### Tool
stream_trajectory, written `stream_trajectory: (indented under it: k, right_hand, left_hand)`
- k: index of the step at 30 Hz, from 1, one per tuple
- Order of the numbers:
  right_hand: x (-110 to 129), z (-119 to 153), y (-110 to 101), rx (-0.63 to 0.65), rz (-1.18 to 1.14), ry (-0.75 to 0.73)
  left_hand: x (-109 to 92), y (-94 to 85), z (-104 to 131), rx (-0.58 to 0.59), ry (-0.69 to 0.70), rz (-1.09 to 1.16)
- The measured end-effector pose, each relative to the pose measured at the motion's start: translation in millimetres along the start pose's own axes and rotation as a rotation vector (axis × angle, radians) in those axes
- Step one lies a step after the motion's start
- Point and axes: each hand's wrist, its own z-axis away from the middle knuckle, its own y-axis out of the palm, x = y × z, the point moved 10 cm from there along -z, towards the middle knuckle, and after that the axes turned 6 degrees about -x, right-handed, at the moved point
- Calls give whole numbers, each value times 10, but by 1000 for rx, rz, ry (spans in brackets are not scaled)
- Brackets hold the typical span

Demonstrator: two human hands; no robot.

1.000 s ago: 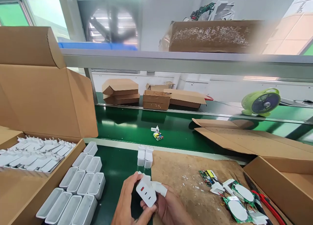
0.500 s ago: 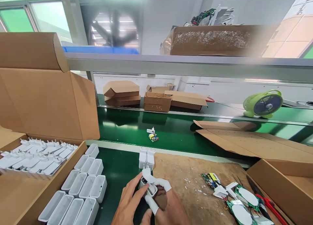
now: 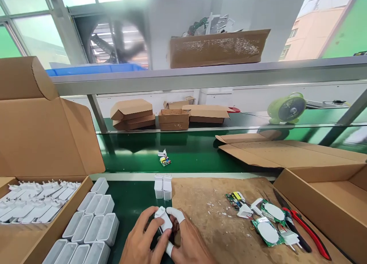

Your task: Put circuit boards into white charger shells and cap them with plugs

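A small white plastic case (image 3: 164, 219) is held between both hands above the edge where green surface meets brown board. My left hand (image 3: 145, 239) grips its left side, thumb and fingers closed on it. My right hand (image 3: 187, 243), with white covers on the thumb and a finger, holds the right side, its other fingers partly hidden. A smooth white top face shows on the case, with a small dark mark near its far end. Just beyond the hands stand two white housings (image 3: 163, 187) side by side.
At left, several open white housings (image 3: 93, 227) stand beside a carton (image 3: 54, 227) of white covers. Circuit boards (image 3: 268, 230) and red-handled pliers (image 3: 308, 229) lie on the brown board (image 3: 206, 233). Another carton (image 3: 323, 199) is at right; a green fan (image 3: 286, 108) stands behind.
The view has turned to the right. Inside parts showed in the case earlier; now a smooth white face covers them. Both hands still hold it, with fingers shifted.
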Motion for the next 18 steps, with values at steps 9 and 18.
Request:
stream_trajectory:
  k: [9,18]
  right_hand:
    - [-12,28,68,58,11,-7]
    - [-174,19,48,113,122,41]
  left_hand:
    - [97,151,-39,353,18,-56]
    - [379,-51,-469,530,-297,-90]
